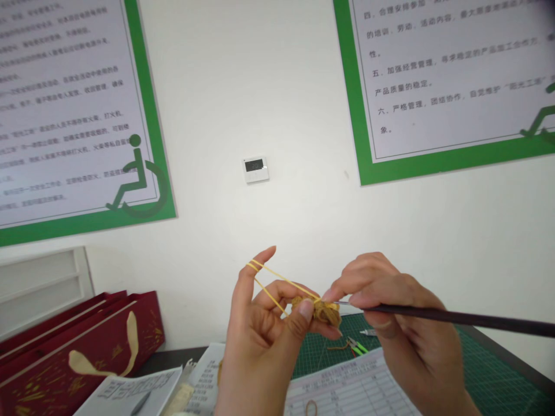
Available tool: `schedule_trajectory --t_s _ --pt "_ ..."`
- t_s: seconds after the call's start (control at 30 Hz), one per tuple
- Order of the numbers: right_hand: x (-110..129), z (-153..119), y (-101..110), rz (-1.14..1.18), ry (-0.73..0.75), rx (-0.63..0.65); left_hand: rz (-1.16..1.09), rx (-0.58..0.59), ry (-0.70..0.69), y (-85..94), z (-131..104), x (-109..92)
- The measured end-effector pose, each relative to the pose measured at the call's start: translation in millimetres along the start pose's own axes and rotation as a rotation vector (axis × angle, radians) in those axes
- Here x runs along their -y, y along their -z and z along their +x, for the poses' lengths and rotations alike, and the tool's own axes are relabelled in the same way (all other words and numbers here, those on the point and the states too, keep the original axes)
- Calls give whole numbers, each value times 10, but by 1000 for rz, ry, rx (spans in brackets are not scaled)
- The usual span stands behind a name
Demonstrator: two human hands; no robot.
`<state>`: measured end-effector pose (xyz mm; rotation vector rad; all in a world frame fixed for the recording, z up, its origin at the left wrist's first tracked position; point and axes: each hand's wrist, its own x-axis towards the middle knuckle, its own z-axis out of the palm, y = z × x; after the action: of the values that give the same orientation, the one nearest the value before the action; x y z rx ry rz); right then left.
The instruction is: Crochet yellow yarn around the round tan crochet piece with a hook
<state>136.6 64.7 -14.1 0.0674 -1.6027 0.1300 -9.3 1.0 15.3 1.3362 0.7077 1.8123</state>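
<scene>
Between thumb and fingers, my left hand (269, 323) pinches a small mustard-coloured crochet piece (327, 312). Yellow yarn (284, 278) loops around its raised index finger and runs down to the piece. My right hand (403, 318) grips a crochet hook (459, 316) with a dark handle and thin metal shaft. The hook's tip meets the top of the piece, and the right fingertips are close beside it. The exact tip is hidden among the stitches and fingers.
A green cutting mat (489, 364) lies below, with printed sheets (347, 387) and green-handled snips (358, 346) on it. Dark red gift bags (87, 341) stand at the left. Behind is a white wall with a thermostat (255, 170) and green-framed posters (364, 167).
</scene>
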Motion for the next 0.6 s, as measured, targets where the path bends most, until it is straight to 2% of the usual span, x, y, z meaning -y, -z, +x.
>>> schedule_trajectory --t_s 0.2,0.6 --pt "9 -15 -76 131 -100 -116 -1 14 21 5 -8 -12" --pt "28 -1 -93 154 -118 -116 -6 25 17 -9 -22 -9"
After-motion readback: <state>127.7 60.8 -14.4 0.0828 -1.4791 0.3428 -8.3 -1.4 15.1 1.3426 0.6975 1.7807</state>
